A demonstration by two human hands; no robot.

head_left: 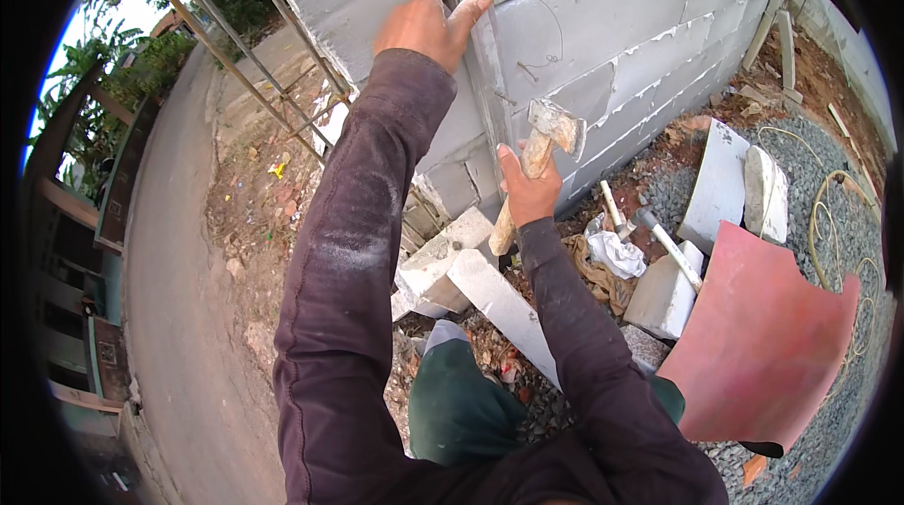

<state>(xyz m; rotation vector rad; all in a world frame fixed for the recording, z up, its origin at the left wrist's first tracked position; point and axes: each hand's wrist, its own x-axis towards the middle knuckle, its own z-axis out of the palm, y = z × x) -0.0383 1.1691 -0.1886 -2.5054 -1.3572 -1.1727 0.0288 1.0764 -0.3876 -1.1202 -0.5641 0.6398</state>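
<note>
My right hand (533, 190) is wrapped round the wooden handle of a hammer (558, 128). Its worn, whitish metal head points up, close to the wall, and the handle's end sticks out below my fist. Higher up and to the left, my left hand (420, 26) grips a narrow grey upright board (487, 72) that stands against the block wall (584, 29). The thumb lies across the board's face, while the fingers curl at its left edge and are partly hidden. A nail (506, 100) juts from the board between my two hands.
Rusty rebar (240, 43) rises left of the wall, beside a road (179, 269). Pale blocks (508, 307) lie below my hands. To the right are a second hammer (670, 246), a white plastic bag (617, 252), a curved red sheet (753, 335), gravel and a loose hose (817, 213).
</note>
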